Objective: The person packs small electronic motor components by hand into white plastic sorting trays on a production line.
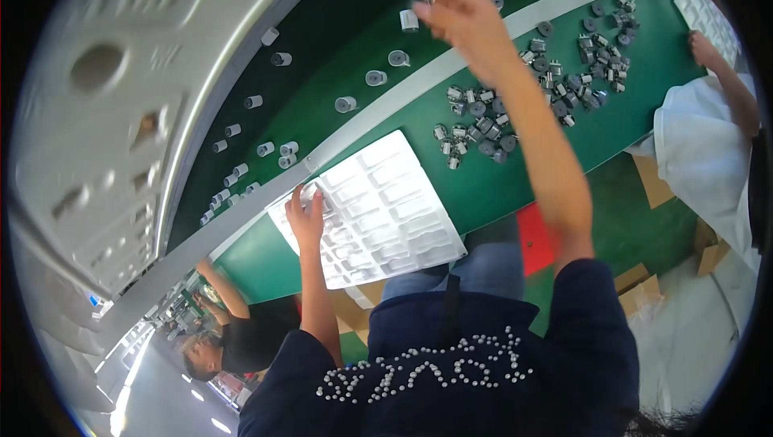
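A white moulded plastic tray (386, 216) with rows of shaped pockets lies slanted at the near edge of the green bench, in front of my body. My left hand (306, 220) rests at its upper left corner, fingers apart and touching the tray. My right hand (467, 22) is stretched out over the dark green conveyor belt (322, 43), with its fingertips pinched. A small dark piece shows at them, too blurred to name. Just below those fingertips stands a white cylindrical part (409, 20).
More white cylinders (376, 77) are scattered along the belt. A pale rail (435, 71) divides it from the bench (419, 135). Piles of metal and dark grey round parts (483, 119) lie right of the tray. Co-workers sit at both sides; the right one handles another white tray (708, 18).
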Tool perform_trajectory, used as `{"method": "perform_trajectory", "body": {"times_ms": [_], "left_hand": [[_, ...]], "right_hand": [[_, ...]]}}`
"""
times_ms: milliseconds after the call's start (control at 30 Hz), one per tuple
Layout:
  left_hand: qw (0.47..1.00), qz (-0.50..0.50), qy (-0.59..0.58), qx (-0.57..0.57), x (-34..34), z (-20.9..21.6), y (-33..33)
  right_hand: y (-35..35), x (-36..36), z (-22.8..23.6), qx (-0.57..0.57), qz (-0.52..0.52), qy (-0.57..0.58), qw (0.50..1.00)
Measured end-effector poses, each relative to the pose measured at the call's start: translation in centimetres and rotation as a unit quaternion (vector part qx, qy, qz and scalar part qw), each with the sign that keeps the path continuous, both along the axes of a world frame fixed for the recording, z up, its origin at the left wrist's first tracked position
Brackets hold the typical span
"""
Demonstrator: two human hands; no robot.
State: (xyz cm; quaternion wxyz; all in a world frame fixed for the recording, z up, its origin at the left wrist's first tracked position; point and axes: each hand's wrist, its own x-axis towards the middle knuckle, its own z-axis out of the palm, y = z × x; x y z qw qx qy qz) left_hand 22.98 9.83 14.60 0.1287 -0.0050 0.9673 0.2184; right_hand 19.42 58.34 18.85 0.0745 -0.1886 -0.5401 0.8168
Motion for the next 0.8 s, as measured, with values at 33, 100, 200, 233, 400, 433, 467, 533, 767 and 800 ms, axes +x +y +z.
{"method": "perform_trajectory", "body": {"times_ms": [33, 100, 200, 233, 400, 433, 467, 533, 767, 800], "left_hand": [[0.998, -0.048, 0.024, -0.036, -0.7, -0.2, -0.8], [0.988, -0.09, 0.041, -0.122, -0.6, 0.2, -0.1], [0.982, -0.133, 0.097, -0.093, -0.1, 0.5, 1.3], [0.982, -0.132, 0.101, -0.088, 0.1, 0.4, 0.9], [0.954, -0.136, 0.248, -0.098, 0.8, -0.8, -1.5], [0.946, -0.152, 0.258, -0.126, 0.7, 0.0, -1.1], [0.947, -0.155, 0.254, -0.122, 0.7, 0.9, 0.1], [0.97, 0.101, 0.134, 0.176, 1.4, 2.1, 1.9], [0.711, 0.207, -0.275, 0.614, 4.5, 9.6, 12.8], [0.624, 0.183, -0.375, 0.661, 4.6, 10.1, 13.4]], "right_hand": [[-2.4, 1.7, -0.1, -0.101, -0.025, 0.026, 0.994], [-6.4, 5.8, -0.6, -0.286, -0.057, 0.048, 0.955], [-11.1, 11.4, -1.2, -0.374, -0.108, 0.037, 0.921], [-12.7, 12.7, -1.6, -0.373, -0.124, 0.032, 0.919], [-16.0, 17.2, -1.9, -0.388, -0.115, -0.014, 0.914], [-16.1, 17.5, -1.3, -0.406, -0.112, -0.033, 0.906], [-16.2, 17.8, -0.9, -0.403, -0.117, -0.036, 0.907], [-16.4, 18.2, -0.2, -0.424, -0.098, -0.051, 0.899], [-17.9, 19.4, 2.4, -0.203, -0.05, -0.05, 0.977], [-18.3, 19.5, 2.7, -0.121, -0.069, -0.033, 0.99]]}}
